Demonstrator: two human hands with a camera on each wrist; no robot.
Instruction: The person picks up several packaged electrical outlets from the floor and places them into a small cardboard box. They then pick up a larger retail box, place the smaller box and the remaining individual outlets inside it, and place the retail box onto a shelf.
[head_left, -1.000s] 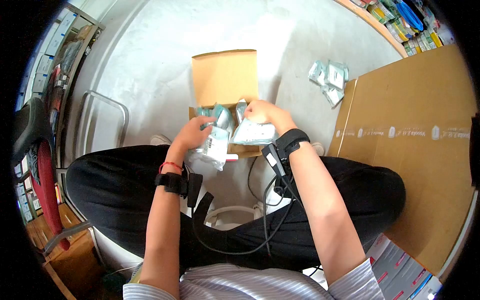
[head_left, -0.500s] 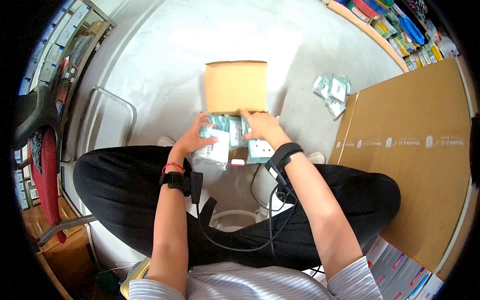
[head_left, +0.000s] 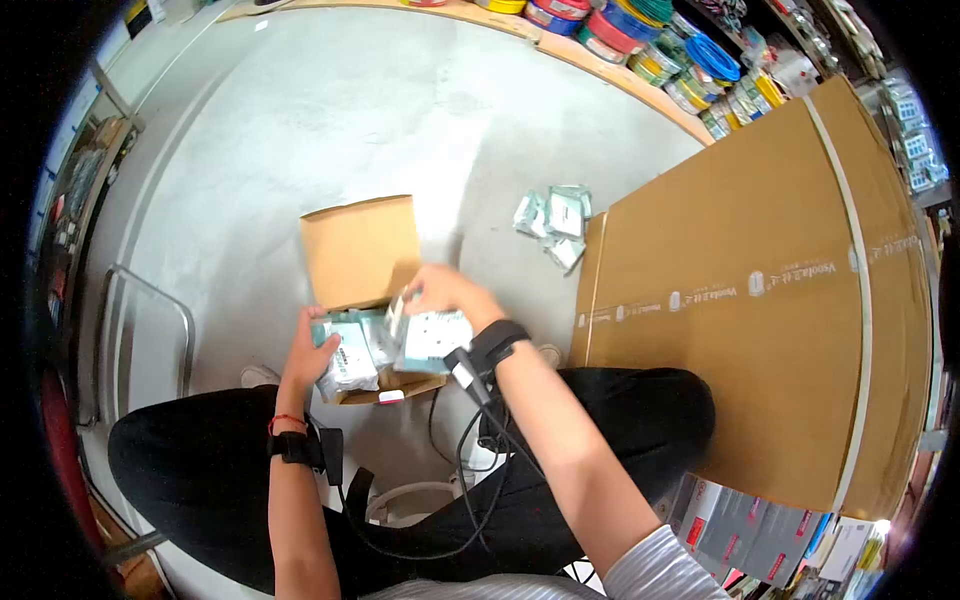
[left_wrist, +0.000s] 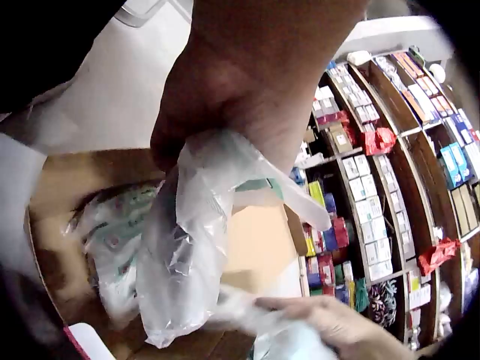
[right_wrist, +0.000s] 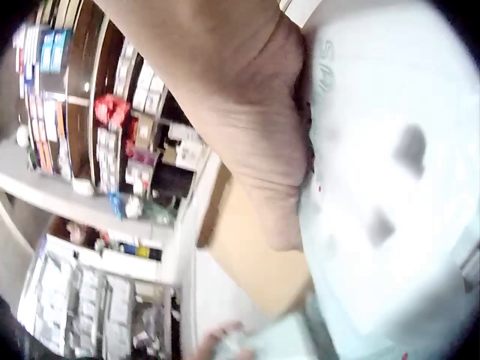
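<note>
An open cardboard box [head_left: 362,252] stands on the floor between the person's legs, its lid folded back. The left hand [head_left: 306,352] grips a clear plastic packet [head_left: 352,362] with a printed label at the box's left side; in the left wrist view this packet [left_wrist: 184,247] hangs below the fingers. My right hand [head_left: 446,290] holds a pale green-white packet [head_left: 438,338] with dark spots over the box's right side. Its fingertips are by a narrow, blurred packet edge [head_left: 396,318]. More packets [left_wrist: 116,247] lie inside the box.
Several similar packets [head_left: 556,222] lie on the floor to the right. Beyond them stands a large strapped carton [head_left: 720,290]. A metal rail [head_left: 160,290] is at the left, and cables [head_left: 465,520] hang from the wrists. Wire coils [head_left: 640,40] line the far shelf.
The head view has swung right, so the box now appears further left. The right hand has lifted a packet up from the box's right side. The left hand keeps its packet at the left side.
</note>
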